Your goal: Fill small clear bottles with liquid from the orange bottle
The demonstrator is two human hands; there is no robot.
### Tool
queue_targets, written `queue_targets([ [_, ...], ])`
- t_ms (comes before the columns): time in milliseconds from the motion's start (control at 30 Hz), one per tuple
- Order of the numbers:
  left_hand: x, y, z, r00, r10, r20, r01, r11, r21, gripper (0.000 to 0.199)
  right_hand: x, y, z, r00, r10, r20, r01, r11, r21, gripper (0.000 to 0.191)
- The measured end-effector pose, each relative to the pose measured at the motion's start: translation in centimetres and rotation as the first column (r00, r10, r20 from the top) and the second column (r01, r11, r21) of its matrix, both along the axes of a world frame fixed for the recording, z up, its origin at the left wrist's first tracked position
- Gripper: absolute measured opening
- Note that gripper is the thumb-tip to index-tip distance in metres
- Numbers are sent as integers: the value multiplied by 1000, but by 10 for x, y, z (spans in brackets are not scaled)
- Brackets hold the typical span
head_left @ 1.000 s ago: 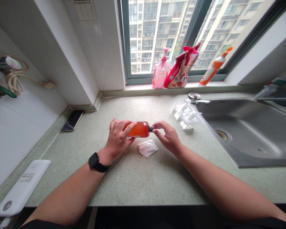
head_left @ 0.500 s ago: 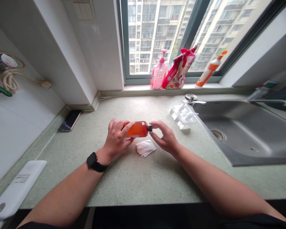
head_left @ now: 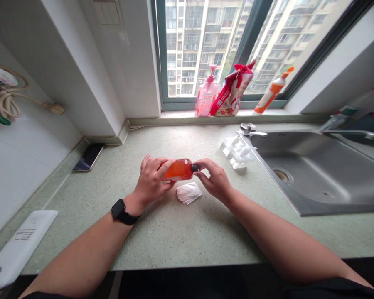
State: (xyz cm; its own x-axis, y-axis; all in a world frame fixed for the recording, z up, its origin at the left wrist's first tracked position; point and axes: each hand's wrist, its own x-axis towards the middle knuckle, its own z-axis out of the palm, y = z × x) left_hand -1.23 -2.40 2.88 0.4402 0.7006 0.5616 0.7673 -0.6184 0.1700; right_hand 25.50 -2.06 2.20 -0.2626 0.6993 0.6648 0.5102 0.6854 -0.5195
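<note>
An orange-red bottle (head_left: 181, 169) lies on its side above the counter, its neck pointing right. My left hand (head_left: 154, 176) is wrapped round its base end, with a black watch on that wrist. At the neck is a black cap (head_left: 195, 167), which the thumb and fingers of my right hand (head_left: 214, 177) pinch. Just below the bottle, a small stack of white tissues (head_left: 189, 193) rests on the counter. Two clear pump bottles (head_left: 238, 153) stand to the right of my right hand.
A steel sink (head_left: 327, 166) with a tap fills the right side. A phone (head_left: 89, 158) and a white device (head_left: 21, 247) are on the left. The windowsill holds a pink pump bottle (head_left: 205, 97), a red bag (head_left: 232, 91) and an orange-white bottle (head_left: 271, 94).
My right thumb and fingers have closed onto the black cap. My left hand keeps its hold on the bottle. The whole view has shifted slightly.
</note>
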Motion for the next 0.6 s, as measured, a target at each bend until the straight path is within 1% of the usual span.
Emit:
queue_targets([
  [167,-1,1,-1,1000,-18,1,18,1000,-16,54,-4,-6,2,998,-52,-19,51,998,-44,12],
  [267,-2,2,-2,999,-41,24,40,999,30,57,-5,-8,2,997,-57,-53,56,998,-36,17],
  [333,-2,2,-4,998,-58,40,55,997,59,62,-4,-7,2,995,-48,-82,46,999,-25,19],
  [400,-3,3,-5,996,-72,57,68,995,77,70,-2,-5,3,993,-47,-108,46,999,-13,20],
  [500,-5,5,-7,994,-78,83,71,994,83,80,5,0,6,989,-74,-127,78,996,33,20],
  [600,-7,8,-10,994,-59,88,57,998,30,73,19,7,16,984,-127,-124,139,985,100,21],
])
